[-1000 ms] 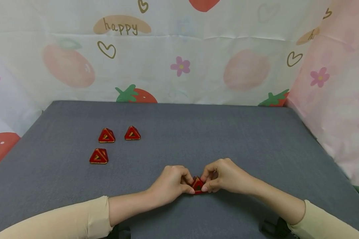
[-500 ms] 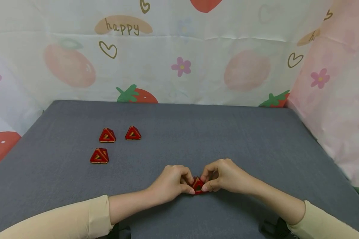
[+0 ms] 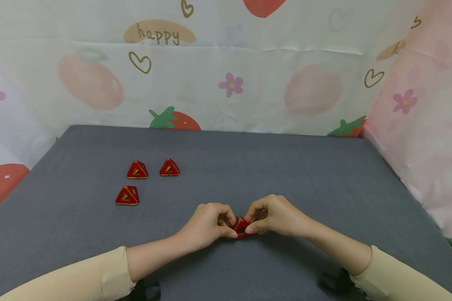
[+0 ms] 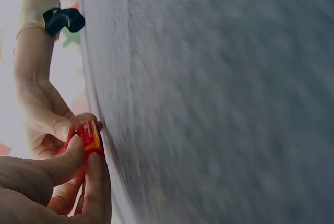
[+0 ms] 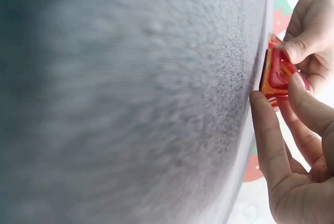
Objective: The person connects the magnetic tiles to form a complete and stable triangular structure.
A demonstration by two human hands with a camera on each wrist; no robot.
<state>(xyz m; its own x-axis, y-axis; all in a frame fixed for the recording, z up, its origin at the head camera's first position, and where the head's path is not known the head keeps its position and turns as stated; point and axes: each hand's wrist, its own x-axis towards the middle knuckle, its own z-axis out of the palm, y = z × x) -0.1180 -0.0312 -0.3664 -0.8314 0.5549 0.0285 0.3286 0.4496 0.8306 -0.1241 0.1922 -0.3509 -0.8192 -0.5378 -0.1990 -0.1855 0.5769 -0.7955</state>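
Between both hands, near the front middle of the table, is a small red pyramid (image 3: 241, 227) with gold trim and a triangular opening in its front face. My left hand (image 3: 206, 225) pinches its left side between thumb and fingers, while the right hand (image 3: 276, 216) pinches the right side. Seen from the left wrist, the red pyramid (image 4: 90, 136) is partly covered by fingers from both hands. More of it shows in the right wrist view, where the pyramid (image 5: 278, 73) has yellow-gold edges. Whether it touches the table is unclear.
Three similar red pyramids stand at the table's left: one in front (image 3: 127, 195), one behind it (image 3: 137, 170), another to the right (image 3: 169, 167). Grey cloth covers the table (image 3: 305, 167). A printed curtain (image 3: 256, 92) hangs along the back and sides.
Both hands, still pinching the red pyramid, have shifted slightly left and away from the body in the last half second. The head view has also turned a little. The other pyramids stay put.
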